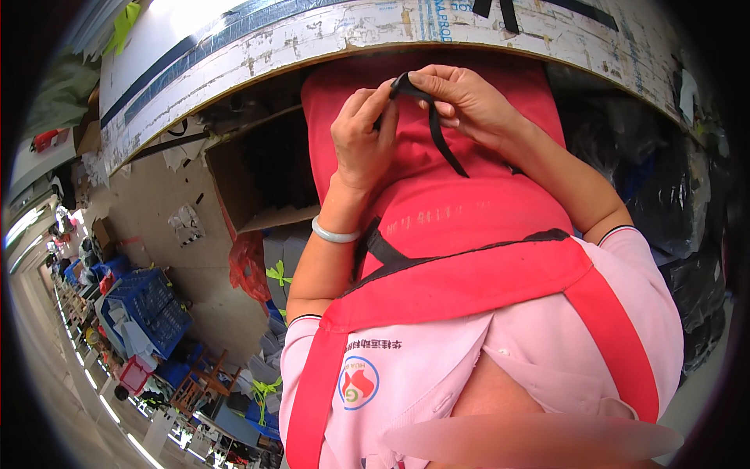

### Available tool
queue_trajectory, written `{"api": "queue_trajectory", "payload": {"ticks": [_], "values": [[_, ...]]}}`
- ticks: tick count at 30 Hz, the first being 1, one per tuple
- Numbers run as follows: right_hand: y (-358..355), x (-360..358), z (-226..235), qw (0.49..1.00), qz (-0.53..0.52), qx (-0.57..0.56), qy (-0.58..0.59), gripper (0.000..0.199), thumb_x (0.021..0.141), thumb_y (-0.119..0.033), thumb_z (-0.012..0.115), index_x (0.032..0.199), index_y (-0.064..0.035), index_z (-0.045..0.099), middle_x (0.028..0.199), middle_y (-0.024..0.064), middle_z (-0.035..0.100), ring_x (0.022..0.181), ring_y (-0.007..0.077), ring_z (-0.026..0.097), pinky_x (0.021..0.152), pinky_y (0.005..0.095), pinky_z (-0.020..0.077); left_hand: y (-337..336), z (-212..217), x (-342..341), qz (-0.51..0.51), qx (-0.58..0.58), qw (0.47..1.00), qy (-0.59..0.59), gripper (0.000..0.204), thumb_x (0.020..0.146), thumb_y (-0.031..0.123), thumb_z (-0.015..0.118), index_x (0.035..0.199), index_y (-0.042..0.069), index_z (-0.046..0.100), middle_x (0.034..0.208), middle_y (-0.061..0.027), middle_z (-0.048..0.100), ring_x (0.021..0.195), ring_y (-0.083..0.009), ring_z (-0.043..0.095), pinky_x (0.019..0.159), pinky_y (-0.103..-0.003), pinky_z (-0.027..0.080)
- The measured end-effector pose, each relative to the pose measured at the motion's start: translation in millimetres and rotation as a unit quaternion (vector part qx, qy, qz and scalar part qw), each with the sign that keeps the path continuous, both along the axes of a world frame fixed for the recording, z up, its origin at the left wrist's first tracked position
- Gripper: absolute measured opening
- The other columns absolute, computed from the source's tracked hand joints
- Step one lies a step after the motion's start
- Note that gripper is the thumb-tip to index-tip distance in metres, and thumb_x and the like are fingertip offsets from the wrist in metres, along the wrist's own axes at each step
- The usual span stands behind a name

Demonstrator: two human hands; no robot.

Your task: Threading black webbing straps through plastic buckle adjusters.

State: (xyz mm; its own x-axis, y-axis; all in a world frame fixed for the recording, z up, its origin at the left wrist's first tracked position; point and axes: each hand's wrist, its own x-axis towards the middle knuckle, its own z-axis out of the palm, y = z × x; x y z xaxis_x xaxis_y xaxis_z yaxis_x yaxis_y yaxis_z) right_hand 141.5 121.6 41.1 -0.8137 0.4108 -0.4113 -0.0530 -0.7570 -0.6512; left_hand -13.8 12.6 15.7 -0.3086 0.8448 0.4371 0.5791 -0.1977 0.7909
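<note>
A narrow black strip, like webbing or tape, is held up over the lap of my red apron. My left hand is closed, its fingertips pinching the strip where it bends. Right beside it, my right hand grips the same strip between thumb and fingers. From between the hands a loose tail of the strip hangs down against the red fabric. Part of the strip is hidden behind my fingers. A pale bangle circles my left wrist.
Just beyond my hands runs the edge of a worn white worktable, with dark strips lying on it. A cardboard box sits below it on the left. Black plastic bags crowd the right side. Blue crates stand on the floor farther left.
</note>
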Motion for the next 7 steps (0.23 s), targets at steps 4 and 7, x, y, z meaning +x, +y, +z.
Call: {"api": "queue_trajectory", "payload": {"ticks": [4,7], "values": [[-2.6,-4.2,-4.8,0.996,-0.037,0.081,-0.029,0.027,0.092,-0.025,0.066,0.105,-0.0023,0.061,0.078,-0.0023,0.058,0.058,0.0037,0.053,0.052,0.019,0.0453,-0.2,-2.7,-1.4,0.001,0.004,0.999,0.042,0.025,0.08,-0.004,0.065,0.104,0.002,0.067,0.083,-0.0111,0.063,0.072,-0.0258,0.062,0.061,-0.033,0.05],[4.7,-1.5,-6.4,0.994,0.013,0.095,-0.044,0.04,0.091,-0.028,0.067,0.121,-0.0036,0.055,0.082,-0.0011,0.06,0.065,0.007,0.058,0.061,0.0239,0.0519,-1.8,-1.7,-2.1,-0.025,-0.029,0.999,0.03,0.025,0.081,-0.004,0.065,0.104,0.003,0.068,0.085,-0.0113,0.064,0.075,-0.0256,0.064,0.064,-0.033,0.051]]}}
